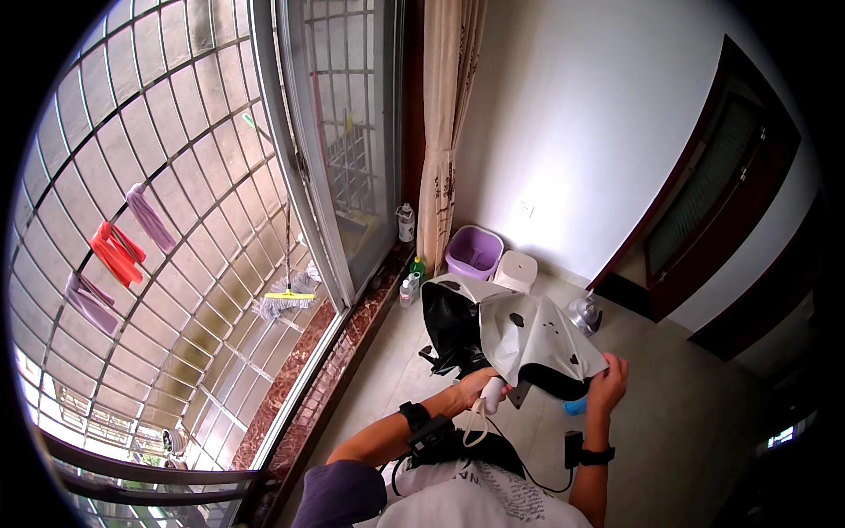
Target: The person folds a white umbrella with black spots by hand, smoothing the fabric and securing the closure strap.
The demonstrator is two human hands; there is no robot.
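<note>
Above the floor [669, 396], near an open purple bin [473, 255] and bottles [406, 294] with unreadably small labels, the left hand [475, 388] grips an umbrella [532, 327] by its handle [494, 397], the right hand's fingers [604, 378] pinching its edge.

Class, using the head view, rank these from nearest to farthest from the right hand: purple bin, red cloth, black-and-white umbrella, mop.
1. Black-and-white umbrella: its edge is in the right hand.
2. Purple bin: ahead and left, by the wall.
3. Mop: farther left, beyond the window frame.
4. Red cloth: far left, hanging at the bars.
</note>
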